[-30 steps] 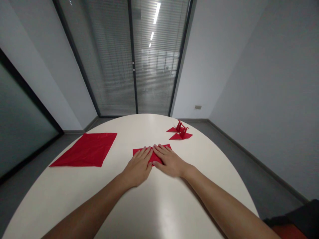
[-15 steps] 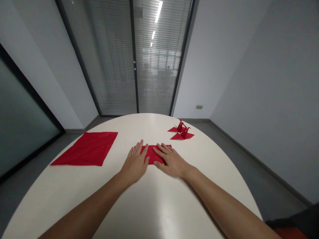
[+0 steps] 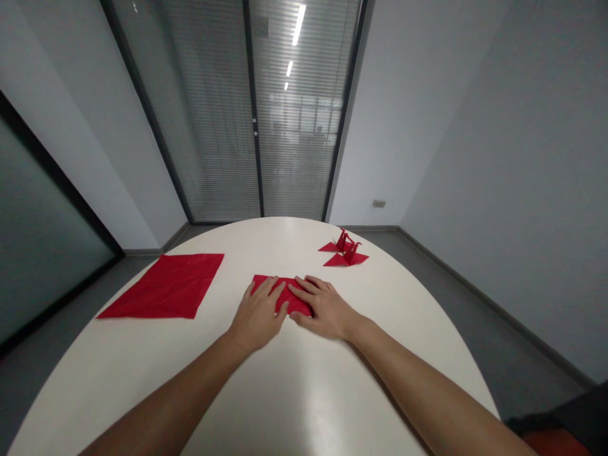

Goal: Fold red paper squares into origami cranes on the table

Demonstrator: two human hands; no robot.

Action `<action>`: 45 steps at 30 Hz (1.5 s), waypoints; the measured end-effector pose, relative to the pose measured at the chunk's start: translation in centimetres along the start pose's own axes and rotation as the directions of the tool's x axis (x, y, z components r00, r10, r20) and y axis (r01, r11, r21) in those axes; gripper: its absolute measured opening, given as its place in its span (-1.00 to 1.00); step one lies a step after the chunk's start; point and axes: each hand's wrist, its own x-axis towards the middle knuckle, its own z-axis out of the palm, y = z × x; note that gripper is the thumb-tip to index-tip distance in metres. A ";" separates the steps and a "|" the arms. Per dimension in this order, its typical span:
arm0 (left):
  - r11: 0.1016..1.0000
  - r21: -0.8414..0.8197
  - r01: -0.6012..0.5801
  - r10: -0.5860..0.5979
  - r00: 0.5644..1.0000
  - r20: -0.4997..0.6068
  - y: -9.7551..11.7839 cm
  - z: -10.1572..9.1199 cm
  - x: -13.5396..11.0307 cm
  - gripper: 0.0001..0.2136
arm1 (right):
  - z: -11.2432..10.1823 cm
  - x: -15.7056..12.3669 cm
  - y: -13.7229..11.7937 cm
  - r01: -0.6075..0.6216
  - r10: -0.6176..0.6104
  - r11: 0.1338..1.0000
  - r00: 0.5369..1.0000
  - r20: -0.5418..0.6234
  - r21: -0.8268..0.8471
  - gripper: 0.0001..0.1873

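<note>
A folded piece of red paper (image 3: 291, 299) lies flat on the white table between and beneath my hands. My left hand (image 3: 259, 315) rests on its left part, palm down, with the fingers spread. On the right part lies my right hand (image 3: 327, 308), its fingers stretched out and apart and its thumb near the paper's front edge. The two thumbs come close together at the front of the paper. Both hands cover much of the paper, so its full outline is hidden.
To the left lies a larger sheet of red paper (image 3: 166, 288), somewhat creased. Two red paper cranes (image 3: 350, 256) stand at the back right, one behind the other. The round white table (image 3: 266, 399) has its curved edge on both sides. A glass partition with blinds (image 3: 294, 158) stands beyond.
My left hand's fingers have drawn slightly closer in, uncovering the paper's back left corner. The right hand has shifted slightly left on the paper.
</note>
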 end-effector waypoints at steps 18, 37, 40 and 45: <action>0.999 -0.023 0.044 -0.043 0.998 0.036 -0.3 0.4 -0.1 -0.55 | 0.0 -0.2 -0.5 0.003 -0.004 1.000 1.000 -0.028 -0.024 -0.24; 0.999 0.007 0.041 -0.041 0.997 0.064 -0.4 0.2 -0.2 -0.55 | 0.2 -0.2 -0.5 -0.029 0.029 0.999 1.000 -0.001 -0.027 -0.19; 0.994 0.029 0.109 -0.111 0.992 0.060 -0.2 0.3 -0.3 -0.51 | -0.3 -0.4 -0.9 -0.030 0.031 0.999 1.000 0.005 -0.044 -0.14; 0.996 0.028 0.079 -0.081 0.994 0.072 -0.3 0.5 -0.5 -0.46 | -0.6 -0.8 -1.6 -0.007 0.006 0.998 1.000 -0.025 -0.057 -0.17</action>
